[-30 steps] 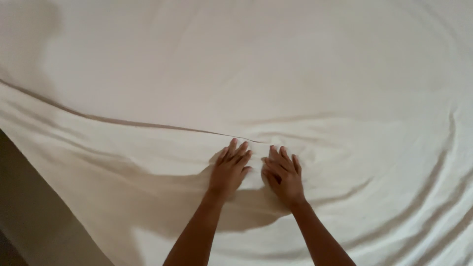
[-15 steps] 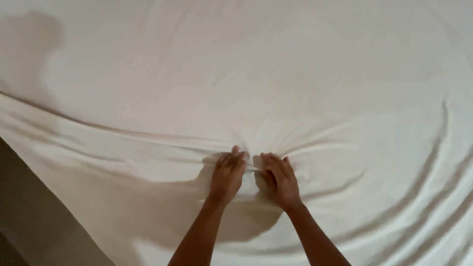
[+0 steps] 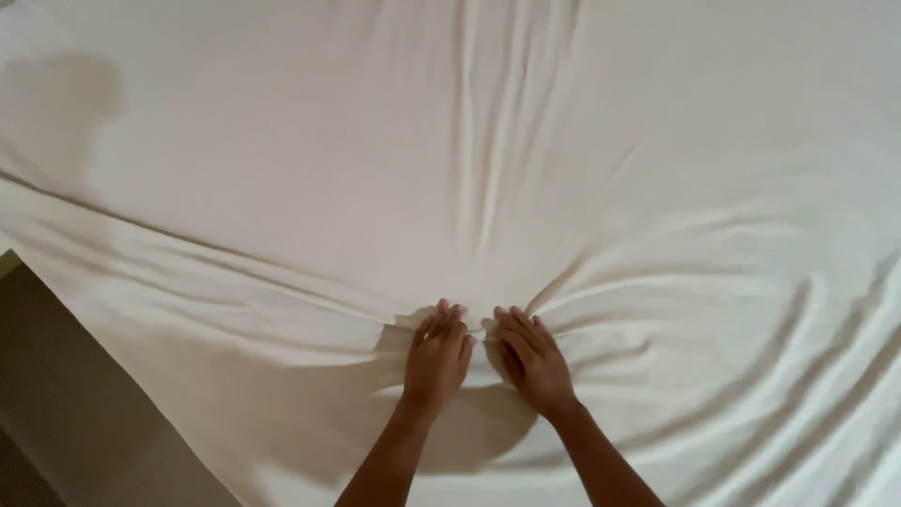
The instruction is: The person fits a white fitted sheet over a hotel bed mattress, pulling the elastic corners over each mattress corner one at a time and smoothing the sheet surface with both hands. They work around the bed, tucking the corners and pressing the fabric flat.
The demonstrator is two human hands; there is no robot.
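Cream bedsheet [image 3: 282,169], bunched in left hand [image 3: 437,354] and right hand [image 3: 532,361], both clenched.

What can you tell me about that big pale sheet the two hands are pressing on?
The sheet is a large cream-white cloth, soft and matte, filling nearly the whole view. It lies spread flat but wrinkled: creases fan out from where the left hand and right hand rest side by side with bent fingers gathering the cloth. Long folds run upward and to both sides. Its edge slants down at lower left, beside a darker floor. Shadows of the arms fall on it.
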